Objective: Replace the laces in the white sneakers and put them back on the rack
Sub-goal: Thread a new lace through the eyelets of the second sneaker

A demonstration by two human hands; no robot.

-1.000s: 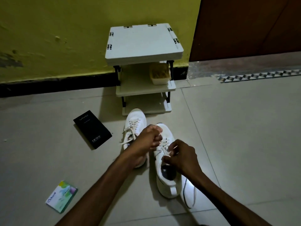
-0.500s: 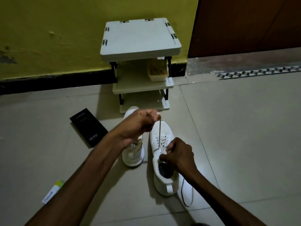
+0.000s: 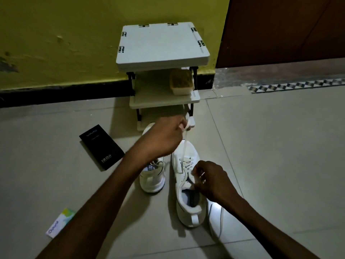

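White lace (image 3: 183, 150) taut from left hand (image 3: 164, 139)

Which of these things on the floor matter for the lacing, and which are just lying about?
For the job: sneaker being laced, second sneaker, lace in the left hand, rack.
Just lying about: black box, small packet, tub on the rack's middle shelf.

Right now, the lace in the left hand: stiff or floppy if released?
Probably floppy: the lace runs straight only because the left hand pulls it taut from the sneaker. The strand on the floor lies in a limp curve. It looks flat and thin, so likely very light.
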